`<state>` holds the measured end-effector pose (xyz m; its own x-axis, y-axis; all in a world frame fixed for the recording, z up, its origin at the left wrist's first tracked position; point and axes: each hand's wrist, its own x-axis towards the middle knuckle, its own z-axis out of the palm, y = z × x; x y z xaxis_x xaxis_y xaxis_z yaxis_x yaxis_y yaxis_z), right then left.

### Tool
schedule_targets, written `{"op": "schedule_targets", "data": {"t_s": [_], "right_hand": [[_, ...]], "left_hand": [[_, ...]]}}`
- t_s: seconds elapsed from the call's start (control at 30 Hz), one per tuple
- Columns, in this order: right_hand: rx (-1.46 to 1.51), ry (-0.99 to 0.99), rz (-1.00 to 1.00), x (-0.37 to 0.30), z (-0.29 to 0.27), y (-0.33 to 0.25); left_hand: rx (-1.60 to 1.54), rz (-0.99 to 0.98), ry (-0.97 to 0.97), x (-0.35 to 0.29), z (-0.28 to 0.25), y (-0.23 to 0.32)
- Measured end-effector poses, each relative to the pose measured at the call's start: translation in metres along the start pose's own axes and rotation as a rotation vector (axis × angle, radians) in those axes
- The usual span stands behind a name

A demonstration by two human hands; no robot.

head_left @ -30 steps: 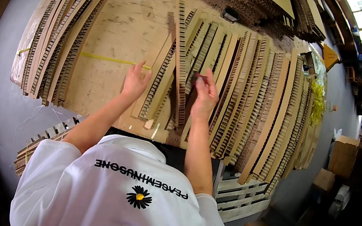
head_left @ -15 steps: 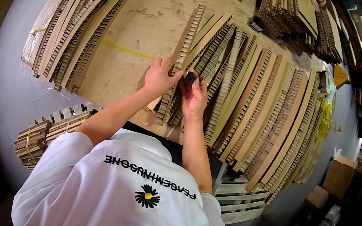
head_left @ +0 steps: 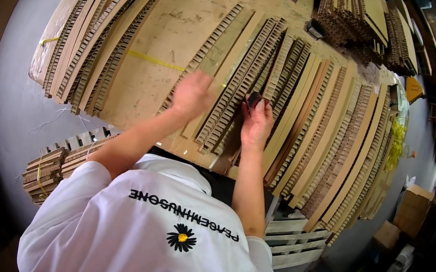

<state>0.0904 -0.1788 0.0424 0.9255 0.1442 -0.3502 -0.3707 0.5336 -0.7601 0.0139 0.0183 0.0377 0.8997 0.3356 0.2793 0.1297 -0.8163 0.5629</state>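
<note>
Honeycomb cardboard strips stand in a long row on the wooden board in front of me. My left hand, smeared by motion, is over a single honeycomb strip at the row's left end; its fingers cannot be made out. My right hand is closed, palm up, on a small black block-like thing, just above the strips. The exact kind of this black thing is too small to tell. A flat strip lies between the single strip and the closely packed ones.
Another group of strips lies at the board's left, with a yellow strap running toward it. Stacked cardboard pieces stand at the back right. Below the board are a white slatted pallet and strapped bundles.
The leftmost strip has swung left at its near end, apart from the others. My right hand has moved right with the black thing; my left hand has shifted slightly and is now blurred.
</note>
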Motion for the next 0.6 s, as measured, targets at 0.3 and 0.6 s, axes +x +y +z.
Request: {"op": "schedule_targets", "data": {"t_s": [0.3,0.6], "right_hand": [[0.062,-0.035,0.097,-0.007,0.014,0.031],[0.066,-0.063,0.049,-0.038,0.024,0.008]], "left_hand": [[0.072,0.142,-0.214,-0.014,0.021,0.037],[-0.109,-0.027,-0.035,-0.021,-0.037,-0.004]]}}
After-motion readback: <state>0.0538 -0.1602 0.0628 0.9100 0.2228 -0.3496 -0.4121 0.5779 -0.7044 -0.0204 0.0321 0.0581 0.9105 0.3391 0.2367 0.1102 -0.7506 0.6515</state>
